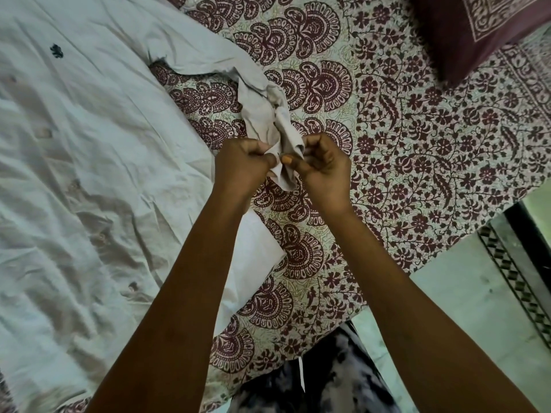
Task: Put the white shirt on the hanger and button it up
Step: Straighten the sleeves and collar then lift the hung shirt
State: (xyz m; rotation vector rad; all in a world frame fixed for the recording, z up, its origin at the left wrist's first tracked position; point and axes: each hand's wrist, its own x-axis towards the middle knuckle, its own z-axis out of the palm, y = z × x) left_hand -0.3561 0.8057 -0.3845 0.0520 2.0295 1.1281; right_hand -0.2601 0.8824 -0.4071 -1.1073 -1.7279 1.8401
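The white shirt (pixel 83 138) lies spread across the left half of the bed, front up, with a small dark logo on the chest and several buttons showing down its middle. One sleeve trails to the right, and its cuff end (pixel 280 135) is lifted off the bedsheet. My left hand (pixel 241 165) and my right hand (pixel 322 165) both pinch that cuff between thumb and fingers, close together. No hanger is in view.
A maroon and cream patterned bedsheet (pixel 417 138) covers the bed. A maroon pillow (pixel 477 28) sits at the top right. The bed's edge runs diagonally at the lower right, with pale tiled floor (pixel 465 299) beyond. My patterned clothing (pixel 328 377) is at the bottom.
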